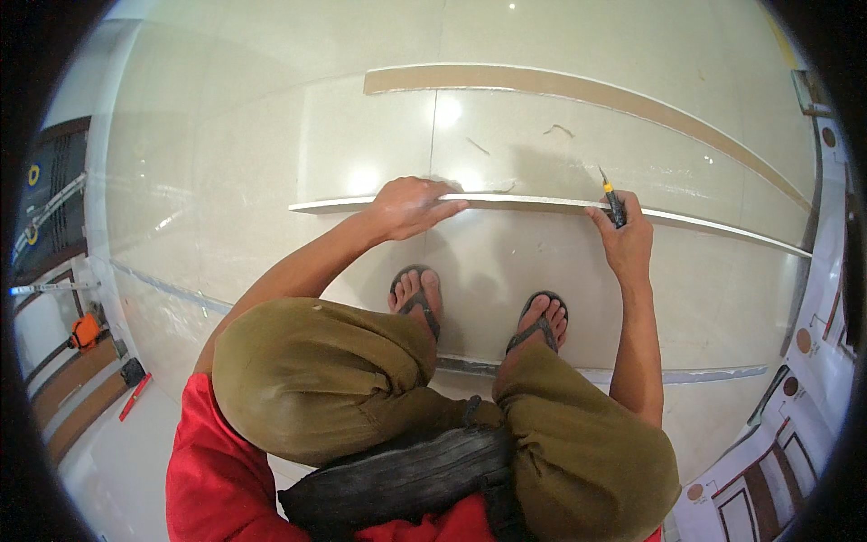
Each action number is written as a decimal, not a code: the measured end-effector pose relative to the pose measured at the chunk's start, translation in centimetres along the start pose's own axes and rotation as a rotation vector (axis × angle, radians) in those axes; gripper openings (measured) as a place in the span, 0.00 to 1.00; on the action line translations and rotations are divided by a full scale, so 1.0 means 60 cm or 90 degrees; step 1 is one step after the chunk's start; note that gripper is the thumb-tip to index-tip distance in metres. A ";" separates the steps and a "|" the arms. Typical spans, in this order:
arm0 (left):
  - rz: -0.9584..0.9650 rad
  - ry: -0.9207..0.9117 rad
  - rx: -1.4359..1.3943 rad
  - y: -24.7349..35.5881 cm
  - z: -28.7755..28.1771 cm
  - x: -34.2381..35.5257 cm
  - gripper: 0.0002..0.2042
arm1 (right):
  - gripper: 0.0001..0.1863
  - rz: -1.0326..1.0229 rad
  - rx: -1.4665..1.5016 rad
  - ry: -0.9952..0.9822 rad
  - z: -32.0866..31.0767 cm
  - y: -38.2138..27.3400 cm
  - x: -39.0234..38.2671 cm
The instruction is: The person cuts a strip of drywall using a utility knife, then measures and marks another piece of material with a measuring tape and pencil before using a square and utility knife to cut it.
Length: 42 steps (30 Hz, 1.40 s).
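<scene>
A long, thin strip with a white edge [528, 201] stretches across in front of me, standing on its narrow side. My left hand [406, 208] is closed over it left of the middle, thumb on the near face and fingers over the far side. Further right, my right hand [632, 239] pinches the strip's near face with the thumb. That same hand holds a knife [616, 208] with a black handle and yellow collar, its pointed metal tip upward and away from me. The fingers behind the strip are partly hidden.
Another long brown strip [542, 83] lies beyond on the glossy tiled floor [361, 271]. Thin curled offcuts [560, 131] lie between the strips. My sandalled feet [417, 298] are just below. An orange tool [86, 331] and a red object [135, 397] lie at far left.
</scene>
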<state>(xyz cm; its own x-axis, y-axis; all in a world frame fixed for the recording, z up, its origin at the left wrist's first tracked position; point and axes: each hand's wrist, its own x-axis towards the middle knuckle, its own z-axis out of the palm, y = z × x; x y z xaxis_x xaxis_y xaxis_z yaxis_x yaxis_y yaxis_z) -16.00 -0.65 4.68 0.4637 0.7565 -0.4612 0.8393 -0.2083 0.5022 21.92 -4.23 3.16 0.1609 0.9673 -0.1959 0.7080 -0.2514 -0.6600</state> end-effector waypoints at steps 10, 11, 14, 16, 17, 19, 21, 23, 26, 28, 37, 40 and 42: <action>0.078 -0.013 -0.008 0.021 0.017 0.050 0.23 | 0.25 -0.017 0.002 0.008 0.013 0.002 0.006; 0.072 -0.021 -0.010 0.026 0.017 0.049 0.23 | 0.25 -0.028 0.005 0.011 0.011 0.006 0.007; 0.060 -0.071 -0.043 0.033 0.003 0.044 0.23 | 0.25 -0.020 0.011 0.018 0.009 0.010 0.002; 0.068 -0.075 -0.035 0.023 -0.003 0.035 0.23 | 0.25 -0.010 0.014 0.020 0.005 0.016 0.002; 0.077 -0.059 -0.010 0.008 -0.004 0.025 0.23 | 0.25 -0.012 0.018 0.019 0.003 0.018 0.003; 0.063 -0.051 0.044 -0.031 -0.010 0.000 0.23 | 0.26 0.001 0.027 0.010 0.009 0.018 0.003; 0.025 -0.063 0.098 -0.072 -0.023 -0.023 0.23 | 0.26 0.025 0.029 -0.001 0.010 0.007 0.003; -0.051 -0.077 0.093 -0.104 -0.030 -0.041 0.23 | 0.26 0.009 0.039 0.010 0.012 0.008 0.004; -0.076 -0.084 0.128 -0.124 -0.019 -0.053 0.25 | 0.24 -0.009 -0.009 0.030 -0.002 -0.001 -0.004; -0.032 -0.042 0.123 -0.137 -0.010 -0.051 0.26 | 0.22 -0.117 -0.045 0.102 -0.032 -0.009 0.002; -0.054 -0.096 -0.003 -0.167 -0.058 -0.022 0.31 | 0.16 0.010 -0.084 -0.290 -0.289 -0.268 -0.004; -0.131 -0.097 -0.019 -0.160 -0.049 0.018 0.31 | 0.17 0.028 -0.170 -0.314 -0.257 -0.267 0.030; -0.158 -0.039 -0.034 -0.158 -0.029 0.036 0.31 | 0.19 0.026 -0.192 -0.280 -0.171 -0.178 0.061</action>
<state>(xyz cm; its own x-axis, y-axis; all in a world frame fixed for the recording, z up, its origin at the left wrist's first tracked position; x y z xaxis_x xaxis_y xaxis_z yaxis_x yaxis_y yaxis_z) -23.47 4.02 0.18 0.2638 0.7409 -0.6176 0.9138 0.0130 0.4060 22.03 2.35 16.93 -0.0653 0.8357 -0.5454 0.8837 -0.2054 -0.4205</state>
